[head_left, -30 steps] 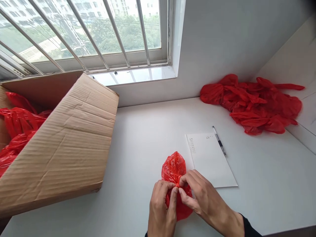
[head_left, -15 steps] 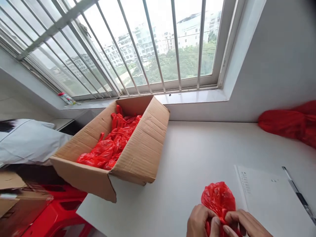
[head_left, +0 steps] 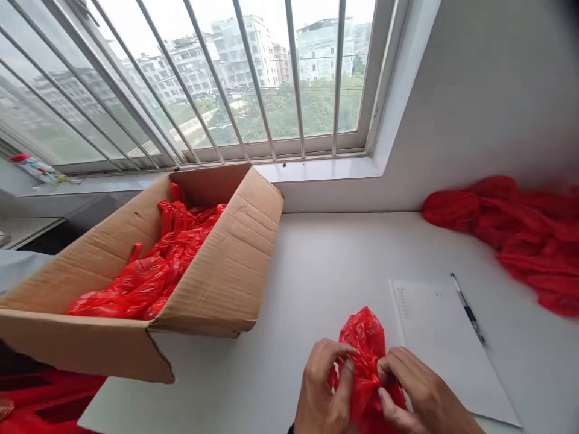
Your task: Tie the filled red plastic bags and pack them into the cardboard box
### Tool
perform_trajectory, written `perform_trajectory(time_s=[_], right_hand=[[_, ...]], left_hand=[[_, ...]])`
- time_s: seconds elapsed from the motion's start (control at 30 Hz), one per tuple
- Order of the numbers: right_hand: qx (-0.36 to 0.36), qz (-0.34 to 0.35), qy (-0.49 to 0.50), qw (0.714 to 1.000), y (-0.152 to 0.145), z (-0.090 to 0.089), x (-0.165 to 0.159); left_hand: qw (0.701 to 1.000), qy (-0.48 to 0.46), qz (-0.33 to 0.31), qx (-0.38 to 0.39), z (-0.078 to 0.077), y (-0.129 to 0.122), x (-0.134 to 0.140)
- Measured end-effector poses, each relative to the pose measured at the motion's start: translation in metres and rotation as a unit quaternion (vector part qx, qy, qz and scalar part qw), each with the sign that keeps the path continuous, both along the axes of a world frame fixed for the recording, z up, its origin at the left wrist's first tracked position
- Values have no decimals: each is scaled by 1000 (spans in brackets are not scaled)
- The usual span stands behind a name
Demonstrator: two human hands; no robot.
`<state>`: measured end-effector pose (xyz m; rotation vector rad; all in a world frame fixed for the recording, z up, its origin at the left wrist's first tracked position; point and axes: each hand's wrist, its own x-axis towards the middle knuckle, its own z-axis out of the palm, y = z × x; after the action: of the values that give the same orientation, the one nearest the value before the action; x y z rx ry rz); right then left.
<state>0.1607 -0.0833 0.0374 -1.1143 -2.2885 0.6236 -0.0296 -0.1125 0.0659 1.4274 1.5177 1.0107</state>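
Both hands work at the gathered neck of a red plastic bag above the white table, low in the head view. My left hand pinches the twisted plastic from the left side. From the right, my right hand grips it between thumb and forefinger. The bag's rounded, crinkled part points away from me, and loose plastic hangs below the fingers. What the bag contains is hidden. To the left stands an open cardboard box with several knotted red plastic bags inside.
A sheet of paper and a black pen lie right of my hands on the white table. A heap of red plastic bags rests by the wall. A barred window is behind; a red stool stands lower left.
The view has swung to the right, bringing more of the red heap into sight. Both hands still pinch the bag's neck, now showing further up in the picture with looser plastic below.
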Motion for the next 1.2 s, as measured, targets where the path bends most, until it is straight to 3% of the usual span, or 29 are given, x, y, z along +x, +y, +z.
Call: perform_trajectory(time_s=[0.07,0.13,0.27,0.5,0.7,0.97,1.2], right_hand=[[-36,31,-14,999,7,18,5],[-56,28,-16,998,13,30,8],[-58,24,1,998,16,35,15],[-80,25,7,996,13,24,20],[-125,24,50,991,14,16,21],[-274,3,118,955,21,27,25],[-279,40,82,956,25,30,30]], left_hand=[[994,12,-108,1,11,9,-7],[984,19,-176,-16,13,15,-9],[972,44,-229,-37,6,19,-7],[939,137,-314,28,-1,30,0],[930,133,-334,73,-14,34,1],[941,84,-326,40,-23,31,-10],[944,85,-315,53,-21,30,-5]])
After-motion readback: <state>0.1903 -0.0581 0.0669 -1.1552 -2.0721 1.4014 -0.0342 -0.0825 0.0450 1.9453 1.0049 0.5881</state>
